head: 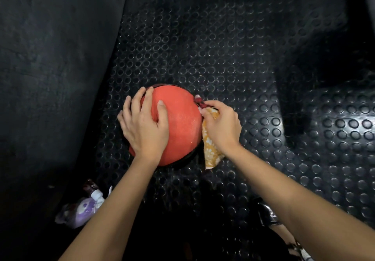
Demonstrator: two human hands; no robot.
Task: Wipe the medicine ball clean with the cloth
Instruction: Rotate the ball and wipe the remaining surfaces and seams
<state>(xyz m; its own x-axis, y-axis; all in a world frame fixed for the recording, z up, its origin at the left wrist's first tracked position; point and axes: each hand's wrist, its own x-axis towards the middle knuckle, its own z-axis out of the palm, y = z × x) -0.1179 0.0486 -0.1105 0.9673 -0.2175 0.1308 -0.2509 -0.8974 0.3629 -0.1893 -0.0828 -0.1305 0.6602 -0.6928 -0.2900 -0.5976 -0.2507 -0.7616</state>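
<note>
A red medicine ball [180, 123] with black seams sits on the black studded rubber floor, near the middle of the head view. My left hand [144, 123] lies spread over the ball's left side, fingers straight, thumb on the top. My right hand [221, 125] grips a bunched orange-and-white patterned cloth [211, 149] and presses it against the ball's right side. A dark red part of the cloth sticks out above my fingers. The cloth's loose end hangs down to the floor.
A purple-and-white spray bottle [85, 208] lies on the floor at the lower left, near my left forearm. A dark padded surface [50, 58] rises along the left. Studded rubber mat [223, 48] stretches beyond the ball and to the right.
</note>
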